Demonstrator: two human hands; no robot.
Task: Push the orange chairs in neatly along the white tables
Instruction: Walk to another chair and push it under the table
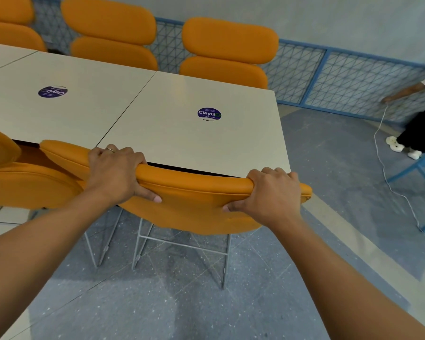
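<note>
**Two-handed grip on a chair back.** The top edge of the orange chair (196,195) is grasped by both hands. The fingers (127,154) of the left hand (115,176) are curled over its far side, with the thumb pressed on the near side. The right hand (271,193) is wrapped round the same edge near its right end. Just beyond the fingers, the backrest is seen close against the near edge of the white surface (172,138). A round purple sticker (209,114) is seen farther beyond, between the two hands. Left of the left hand, a neighbouring chair (17,185) is drawn up to the same edge. The far chairs (227,50) are ranged along the opposite side.
</note>
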